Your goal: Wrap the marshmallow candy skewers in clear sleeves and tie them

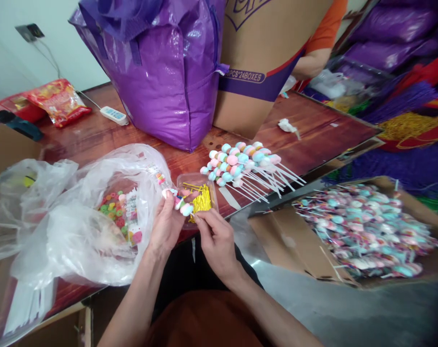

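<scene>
My left hand is closed around a marshmallow skewer, its pastel pieces showing between thumb and fingers. A clear printed wrapper seems to stick out above that hand. At the skewer's lower right end, the fingertips of my right hand are pinched together; what lies between them is too small to make out. Just behind both hands stands a clear plastic tub holding gold twist ties. Further right, a pile of marshmallow skewers rests on the table, white sticks pointing right.
A clear plastic bag with colourful candies lies left. Behind stand a purple bag and a tall carton. An open cardboard box of wrapped skewers sits lower right. Another person's arm shows behind the carton.
</scene>
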Demonstrator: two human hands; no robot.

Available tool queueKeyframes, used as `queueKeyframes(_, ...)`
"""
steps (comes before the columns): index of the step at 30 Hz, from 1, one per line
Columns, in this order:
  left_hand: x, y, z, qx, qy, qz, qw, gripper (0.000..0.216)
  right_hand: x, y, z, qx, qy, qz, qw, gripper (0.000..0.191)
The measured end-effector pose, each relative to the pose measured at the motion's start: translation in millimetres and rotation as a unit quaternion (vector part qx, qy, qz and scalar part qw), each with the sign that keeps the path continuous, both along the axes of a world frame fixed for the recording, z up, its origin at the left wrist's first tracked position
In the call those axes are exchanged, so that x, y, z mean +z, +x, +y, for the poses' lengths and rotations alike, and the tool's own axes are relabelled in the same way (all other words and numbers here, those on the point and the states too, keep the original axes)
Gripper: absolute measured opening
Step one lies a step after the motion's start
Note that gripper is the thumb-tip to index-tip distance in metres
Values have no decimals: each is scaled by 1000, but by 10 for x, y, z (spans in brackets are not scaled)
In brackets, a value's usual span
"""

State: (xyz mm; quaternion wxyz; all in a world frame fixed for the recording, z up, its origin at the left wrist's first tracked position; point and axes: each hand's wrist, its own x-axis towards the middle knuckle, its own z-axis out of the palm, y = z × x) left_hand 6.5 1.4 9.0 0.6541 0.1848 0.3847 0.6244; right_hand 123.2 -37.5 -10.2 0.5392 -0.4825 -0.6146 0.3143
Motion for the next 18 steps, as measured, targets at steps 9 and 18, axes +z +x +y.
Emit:
queueKeyframes(9, -11, -85, 38, 18, -27, -3, 999, 28, -115, 111, 36, -38, 117, -123, 985, 19)
queueKeyframes(18, 23, 22, -6, 54, -1, -1, 999, 28, -126, 31, 14, -30, 141, -201, 969, 24)
